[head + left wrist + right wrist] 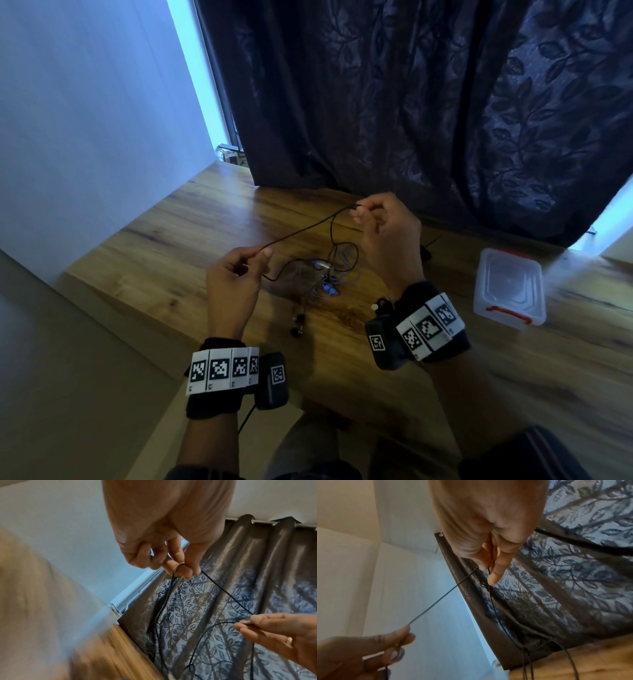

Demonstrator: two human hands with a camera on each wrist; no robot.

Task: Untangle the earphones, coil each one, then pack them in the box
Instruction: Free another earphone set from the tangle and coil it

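Observation:
A thin black earphone cable (pixel 301 233) runs taut between both hands above the wooden table (pixel 171 260). My left hand (pixel 260 255) pinches it between thumb and forefinger, as the left wrist view (pixel 187 572) also shows. My right hand (pixel 358 209), held higher and farther back, pinches the cable's other part (pixel 486 570), and from there the cable loops down to the table. Its black earbuds (pixel 298 323) lie near the table's front edge. A pale purple earphone (pixel 325 274) lies in a loose tangle below the hands. The clear plastic box (pixel 510 291) with red latches stands at the right, lid on.
A dark leaf-patterned curtain (pixel 428 102) hangs behind the table and touches its back edge. A white wall (pixel 85 120) rises at the left. The table's left edge (pixel 113 294) drops off toward the floor.

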